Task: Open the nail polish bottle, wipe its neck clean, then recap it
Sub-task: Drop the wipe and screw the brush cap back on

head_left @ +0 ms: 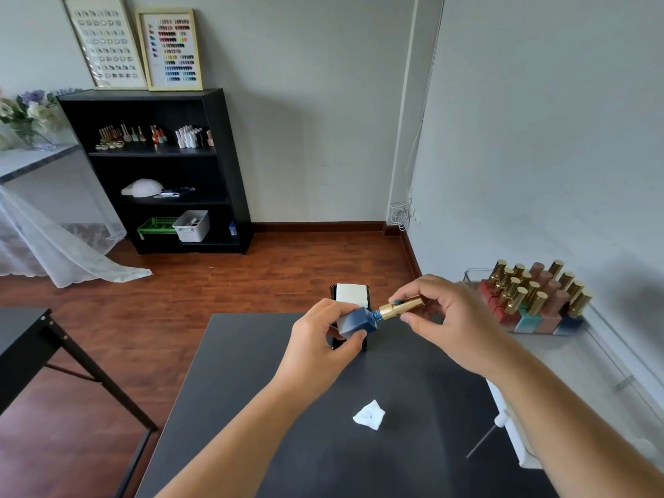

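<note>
Held in mid-air above the far part of a dark table [251, 407], tipped nearly on its side: a blue nail polish bottle [359, 323], body to the left, neck to the right. Gripped around its square body by the left hand [323, 339], fingers curled over the top and thumb pressed against the near face. At the neck, a gold cap [400, 306], pinched between thumb and fingertips of the right hand [445, 318]; a short stretch of blue threaded neck [377, 315] visible between cap and bottle shoulder, so cap not fully seated. Just behind the bottle, partly hidden by the left hand, a black holder with a white pad [352, 294] standing at the table's far edge. Nearer the camera, well apart from both hands, a crumpled white wipe [370, 415] lying on the dark surface. Off to the right, on a clear tray [470, 276] atop a pale side surface, a cluster of other polish bottles [535, 300] with gold caps, upright in rows. Farther back against the wall, a black shelf unit [154, 170].
</note>
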`<state>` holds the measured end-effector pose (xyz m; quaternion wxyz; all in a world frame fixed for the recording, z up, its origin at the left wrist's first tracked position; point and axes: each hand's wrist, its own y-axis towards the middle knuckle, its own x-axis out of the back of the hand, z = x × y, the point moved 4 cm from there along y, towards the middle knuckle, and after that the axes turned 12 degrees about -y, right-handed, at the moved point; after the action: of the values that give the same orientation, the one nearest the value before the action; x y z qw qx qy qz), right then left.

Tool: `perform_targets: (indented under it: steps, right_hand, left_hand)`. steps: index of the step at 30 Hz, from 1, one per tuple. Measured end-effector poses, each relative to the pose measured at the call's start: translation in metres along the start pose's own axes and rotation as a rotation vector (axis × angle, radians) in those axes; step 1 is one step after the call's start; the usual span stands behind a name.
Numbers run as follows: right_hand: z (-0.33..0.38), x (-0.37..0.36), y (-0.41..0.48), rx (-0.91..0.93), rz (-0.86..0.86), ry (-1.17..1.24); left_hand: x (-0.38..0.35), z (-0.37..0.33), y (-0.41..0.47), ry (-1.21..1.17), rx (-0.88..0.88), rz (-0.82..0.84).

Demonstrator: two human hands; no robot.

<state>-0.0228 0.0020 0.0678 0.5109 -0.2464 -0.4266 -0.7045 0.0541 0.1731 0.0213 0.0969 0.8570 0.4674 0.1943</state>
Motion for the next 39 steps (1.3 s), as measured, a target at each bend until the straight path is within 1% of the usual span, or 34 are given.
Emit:
perform_targets:
  steps: [4, 9, 13, 19, 21, 24, 29, 33, 39]
  right_hand:
    - [-0.004, -0.002, 0.000, -0.045, -0.001, 0.001]
    - [-0.006, -0.002, -0.001, -0.092, -0.014, 0.092]
    - [-0.010, -0.003, -0.001, -0.050, -0.002, 0.080]
    - [-0.012, -0.002, 0.001, -0.117, -0.008, 0.110]
    - [-0.014, -0.001, 0.000, -0.108, 0.017, 0.142]
    - [-0.015, 0.000, -0.001, -0.079, 0.028, 0.123]
    - [-0.013, 0.001, 0.000, -0.131, 0.017, 0.146]
    - [-0.016, 0.003, -0.001, -0.086, 0.049, 0.165]
    - [-0.012, 0.005, -0.001, -0.138, -0.013, 0.136]
  left_hand:
    - [-0.001, -0.001, 0.000, 0.012, -0.014, 0.006]
    - [0.000, 0.001, 0.000, 0.000, -0.007, 0.004]
    - [0.001, 0.004, 0.000, -0.028, 0.026, -0.010]
    - [-0.001, 0.003, 0.000, -0.041, 0.028, 0.020]
    - [-0.001, 0.004, 0.000, -0.040, 0.032, 0.020]
    - [-0.002, 0.005, 0.001, -0.039, 0.039, 0.022]
    - [-0.003, 0.005, 0.000, -0.041, 0.038, 0.038]
    - [-0.003, 0.005, 0.001, -0.035, 0.044, 0.025]
    - [-0.004, 0.005, -0.001, -0.038, 0.033, 0.038]
